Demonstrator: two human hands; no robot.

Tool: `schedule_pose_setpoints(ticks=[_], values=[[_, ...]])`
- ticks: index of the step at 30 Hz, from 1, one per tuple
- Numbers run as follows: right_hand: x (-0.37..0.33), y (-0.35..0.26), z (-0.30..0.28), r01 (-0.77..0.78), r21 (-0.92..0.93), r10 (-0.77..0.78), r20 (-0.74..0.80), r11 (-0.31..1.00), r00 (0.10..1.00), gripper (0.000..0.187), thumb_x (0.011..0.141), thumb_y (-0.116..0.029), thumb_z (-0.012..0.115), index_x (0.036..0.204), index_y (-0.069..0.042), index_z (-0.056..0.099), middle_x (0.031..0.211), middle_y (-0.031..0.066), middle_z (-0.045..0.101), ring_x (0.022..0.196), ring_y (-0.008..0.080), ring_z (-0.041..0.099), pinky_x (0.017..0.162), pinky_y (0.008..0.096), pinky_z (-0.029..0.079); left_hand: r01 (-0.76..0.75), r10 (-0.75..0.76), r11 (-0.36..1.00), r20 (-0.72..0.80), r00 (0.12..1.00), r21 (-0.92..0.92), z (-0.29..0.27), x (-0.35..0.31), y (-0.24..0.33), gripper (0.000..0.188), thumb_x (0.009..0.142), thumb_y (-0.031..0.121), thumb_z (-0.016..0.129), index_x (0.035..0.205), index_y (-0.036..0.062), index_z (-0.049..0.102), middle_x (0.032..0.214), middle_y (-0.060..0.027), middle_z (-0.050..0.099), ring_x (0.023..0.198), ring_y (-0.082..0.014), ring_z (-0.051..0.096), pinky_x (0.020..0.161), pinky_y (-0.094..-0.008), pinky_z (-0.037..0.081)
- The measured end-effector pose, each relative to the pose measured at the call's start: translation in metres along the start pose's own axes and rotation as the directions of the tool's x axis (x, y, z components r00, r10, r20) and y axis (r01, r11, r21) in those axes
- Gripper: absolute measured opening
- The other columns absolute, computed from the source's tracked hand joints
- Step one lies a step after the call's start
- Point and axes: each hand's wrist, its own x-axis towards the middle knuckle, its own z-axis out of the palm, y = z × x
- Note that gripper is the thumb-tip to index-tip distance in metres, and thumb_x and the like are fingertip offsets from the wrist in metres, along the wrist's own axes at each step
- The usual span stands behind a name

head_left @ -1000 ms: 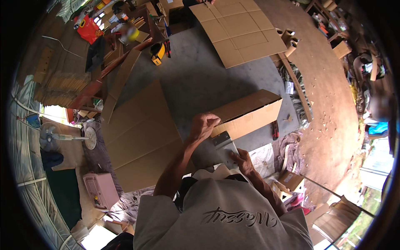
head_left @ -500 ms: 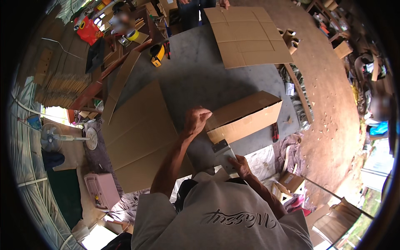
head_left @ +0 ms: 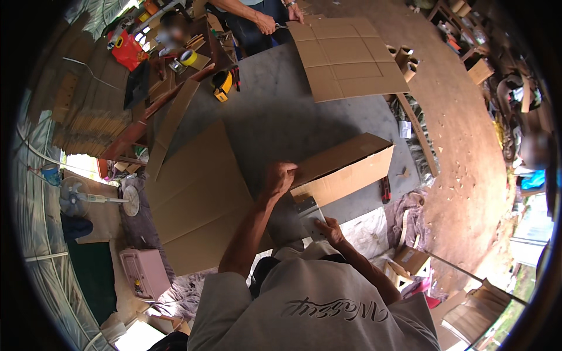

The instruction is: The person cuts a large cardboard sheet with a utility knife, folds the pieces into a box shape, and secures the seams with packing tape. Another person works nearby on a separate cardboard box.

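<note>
A long cardboard box [head_left: 345,175] lies slanted on the grey table, a dark slit running along its upper edge. My left hand [head_left: 282,175] is closed at the box's left end, its fingers bent against the corner; what lies between them is hidden. Nearer my body, my right hand [head_left: 331,229] grips a grey metal hand tool [head_left: 313,219] with a dark front end. That front end sits at the lower left corner of the box; whether it touches is unclear. Left of my left forearm lies a large flat cardboard sheet [head_left: 196,205].
Across the grey table [head_left: 263,88], another person's hands [head_left: 266,24] hold a creased cardboard sheet [head_left: 345,58] and a small metal tool. A yellow-black tape measure [head_left: 222,86] lies far left, a red-black cutter [head_left: 386,190] right of the box. A fan [head_left: 75,196] stands left.
My left hand has come in against the box's left end. The tool has shifted slightly up and left. The other person's arm has reached in to the far sheet, which sits slightly lower.
</note>
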Motion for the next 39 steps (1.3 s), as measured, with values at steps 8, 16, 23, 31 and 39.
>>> schedule_pose_setpoints(ticks=[8,16,23,31,39], values=[[0.028,0.047,0.007,0.086,-0.028,-0.087,-0.043,0.996,0.995,0.052,0.092,-0.049,0.066,0.089,0.003,0.067,0.073,0.0083,0.064,0.072,0.0183,0.058,0.066,0.0388,0.043,0.199,-0.198,0.98,0.064,0.978,-0.011,0.006,0.002,-0.023,0.002,0.083,0.003,0.07,0.085,0.0029,0.069,0.081,-0.0176,0.068,0.083,-0.0368,0.069,0.073,-0.0446,0.054],[0.021,0.03,0.005,0.069,0.018,-0.068,-0.08,0.997,0.994,0.06,0.088,-0.055,0.067,0.088,0.005,0.067,0.074,0.0095,0.064,0.074,0.0177,0.059,0.066,0.0384,0.044,0.032,-0.042,0.996,0.131,0.99,0.079,-0.039,0.0,0.088,0.027,0.095,0.027,0.07,0.091,0.001,0.068,0.08,-0.021,0.069,0.082,-0.0413,0.071,0.069,-0.0463,0.057],[0.01,0.003,0.007,0.087,-0.105,-0.098,-0.101,0.991,0.99,0.061,0.088,-0.055,0.066,0.088,0.005,0.068,0.072,0.0158,0.065,0.067,0.0218,0.062,0.062,0.0391,0.046,-0.163,0.041,0.909,0.308,0.951,0.383,-0.006,0.007,0.123,0.041,0.1,0.04,0.066,0.088,0.0013,0.064,0.074,-0.023,0.063,0.069,-0.0412,0.067,0.06,-0.0479,0.052],[-0.063,0.044,-0.007,0.056,-0.187,-0.09,-0.182,0.981,0.979,0.057,0.09,-0.054,0.064,0.084,0.003,0.067,0.078,0.0228,0.069,0.072,0.0364,0.068,0.066,0.0465,0.05,-0.219,0.079,0.889,0.335,0.939,0.402,0.007,0.031,0.081,0.052,0.103,0.047,0.059,0.076,0.0045,0.068,0.061,-0.0199,0.059,0.061,-0.0431,0.064,0.053,-0.0488,0.05],[-0.076,0.061,-0.015,0.029,-0.205,-0.066,-0.173,0.978,0.983,0.063,0.087,-0.059,0.065,0.078,0.003,0.065,0.072,0.0256,0.064,0.069,0.0399,0.064,0.064,0.0489,0.046,-0.038,-0.096,0.941,0.374,0.923,0.335,-0.013,0.068,0.068,0.069,0.101,0.058,0.057,0.062,0.0012,0.058,0.059,-0.0232,0.055,0.055,-0.0371,0.058,0.05,-0.045,0.044]])
